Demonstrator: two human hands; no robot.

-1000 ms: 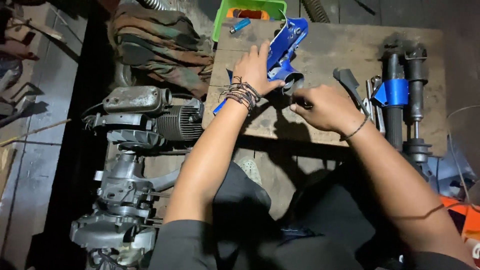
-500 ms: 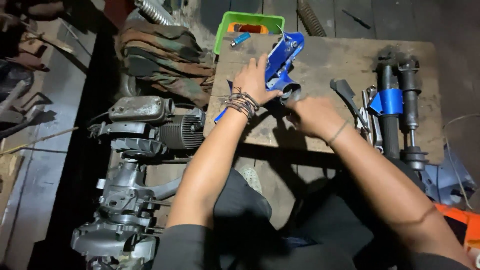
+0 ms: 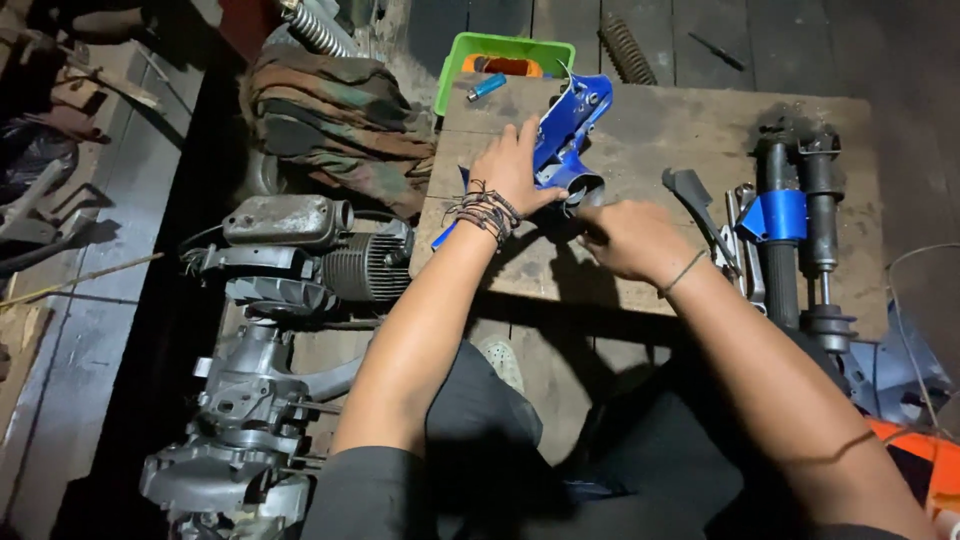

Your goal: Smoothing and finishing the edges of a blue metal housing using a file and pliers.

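- Grey engine block (image 3: 300, 262) lies on the floor, left of the wooden board (image 3: 660, 120).
- Green plastic tub (image 3: 500, 50) sits at the board's far-left corner.
- Left hand (image 3: 515, 170) grips the blue metal bracket (image 3: 568, 135) on the board.
- Right hand (image 3: 630, 238) is curled shut just beside the bracket's tube end; what it pinches is hidden.
- Fork tubes with a blue clamp (image 3: 775, 215) lie at the board's right.

A green plastic bin (image 3: 503, 48) sits at the table (image 3: 660, 130) edge, a grey engine (image 3: 300, 250) (finned cylinder) lies on the floor, fork tubes (image 3: 795, 215) rest right
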